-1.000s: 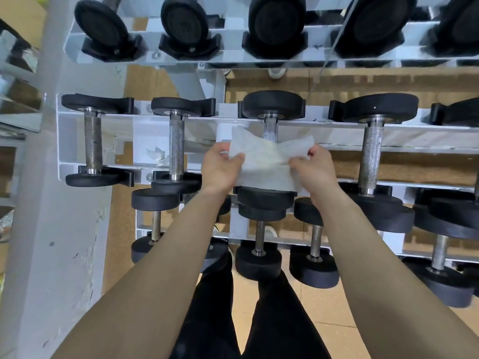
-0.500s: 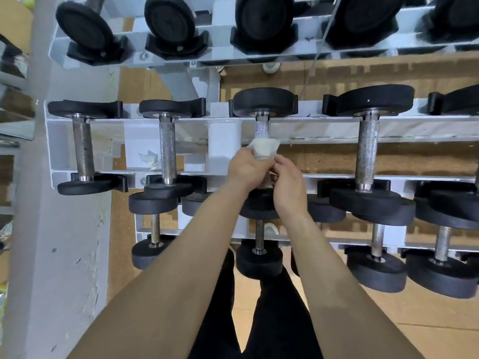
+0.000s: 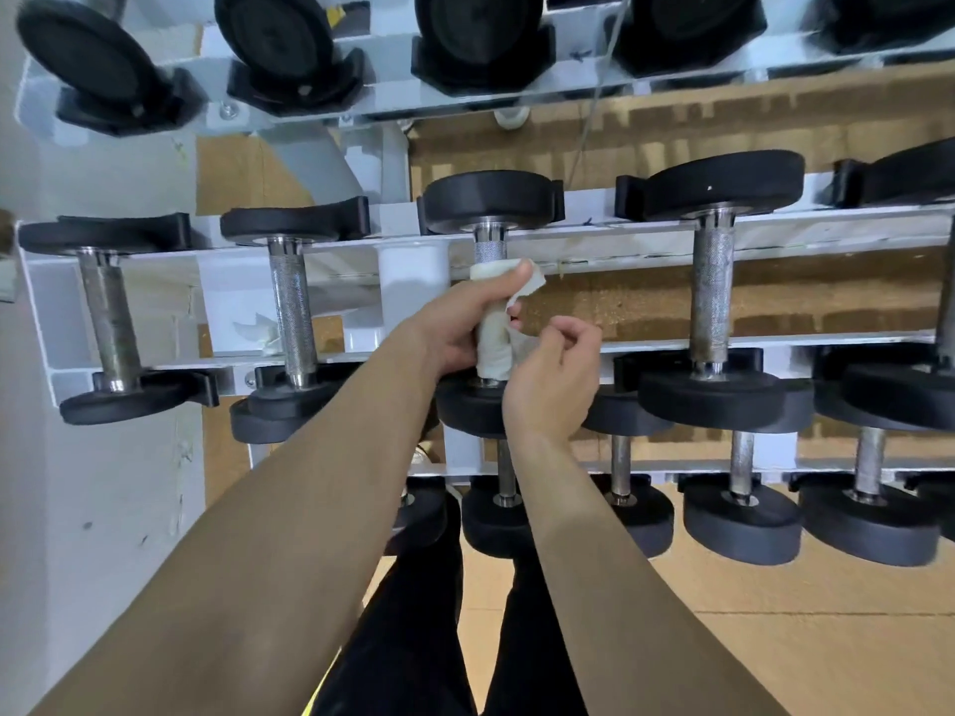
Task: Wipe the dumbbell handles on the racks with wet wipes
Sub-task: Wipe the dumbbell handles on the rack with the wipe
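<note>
The wet wipe [image 3: 491,348] is wrapped round the knurled handle [image 3: 488,250] of the middle dumbbell [image 3: 491,198] on the rack's [image 3: 672,250] middle tier, covering most of the bar from the near weight head up to a short bare stretch of metal below the far head. The left hand [image 3: 460,328] grips it there, fingers curled round the wipe and the handle together, with the thumb pressed along the wipe's upper edge, where a loose corner sticks out to the right. The right hand [image 3: 553,379] sits just beside the lower part of the wipe with its fingers curled in (whether they pinch a flap of the wipe or merely hover next to it cannot be made out). On the same tier, another dumbbell with a bare handle [image 3: 292,312] lies to the left and a larger one [image 3: 713,297] to the right, each resting in black cradles on the white rails. A crumpled white scrap [image 3: 256,330] lies on the rack frame beside the left neighbour's handle. The tier above carries a row of black dumbbell heads [image 3: 486,28], and the lower tier holds smaller dumbbells [image 3: 744,514]. Below the forearms, black trousers [image 3: 413,638] stand on a brown floor [image 3: 775,664].
</note>
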Motion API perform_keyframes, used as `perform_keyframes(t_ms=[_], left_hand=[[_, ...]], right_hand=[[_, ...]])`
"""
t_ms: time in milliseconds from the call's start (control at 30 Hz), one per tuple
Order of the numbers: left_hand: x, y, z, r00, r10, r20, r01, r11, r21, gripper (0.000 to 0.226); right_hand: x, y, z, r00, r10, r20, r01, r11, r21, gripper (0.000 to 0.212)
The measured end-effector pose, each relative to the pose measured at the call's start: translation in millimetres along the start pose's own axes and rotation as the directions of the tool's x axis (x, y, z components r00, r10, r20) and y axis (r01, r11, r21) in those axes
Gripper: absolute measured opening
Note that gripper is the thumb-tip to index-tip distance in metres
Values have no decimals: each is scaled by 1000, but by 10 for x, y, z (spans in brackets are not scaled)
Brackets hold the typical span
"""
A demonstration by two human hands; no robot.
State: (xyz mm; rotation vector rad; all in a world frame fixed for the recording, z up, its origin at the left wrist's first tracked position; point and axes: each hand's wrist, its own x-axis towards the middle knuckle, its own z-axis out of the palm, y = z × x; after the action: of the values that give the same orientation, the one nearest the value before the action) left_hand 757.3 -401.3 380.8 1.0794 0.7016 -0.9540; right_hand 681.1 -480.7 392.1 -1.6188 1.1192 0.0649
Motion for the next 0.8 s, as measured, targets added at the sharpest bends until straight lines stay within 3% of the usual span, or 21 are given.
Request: perform_keyframes(t_ms=[100,167,267,333,433,500,600,700,800], left_hand=[[29,20,-11,1000,16,0,-16,997,-75,28],[27,-25,60,995,43,-88,-48,998,-50,21],[-1,-211,187,896,224,-384,-103,944,313,19],[-43,-284,261,825,332,-458,-50,849,525,20],[-40,-271,252,842,270,-467,6,861,508,34],[-22,-176,205,897,138,-419,9,944,331,33],[-2,-21,119,986,-15,-168,39,989,141,27],[49,78,36,998,-49,-28,51,995,81,13],[88,125,4,998,-14,61,19,997,-70,24]], right_hand=[[12,10,-7,999,-32,-21,32,999,-10,12],[34,11,-16,999,-30,-25,30,1000,-9,11],[34,4,-26,999,-50,-15,49,998,-34,10],[26,0,-30,998,-59,-13,59,997,-44,10],[18,-7,-38,997,-78,-7,77,996,-51,9],[14,-11,-39,997,-81,-9,80,995,-58,10],[16,-10,-26,998,-63,-14,62,996,-64,9],[1,-14,-6,998,-54,-19,53,997,-53,10],[-18,-4,5,997,-71,-33,68,996,-62,11]])
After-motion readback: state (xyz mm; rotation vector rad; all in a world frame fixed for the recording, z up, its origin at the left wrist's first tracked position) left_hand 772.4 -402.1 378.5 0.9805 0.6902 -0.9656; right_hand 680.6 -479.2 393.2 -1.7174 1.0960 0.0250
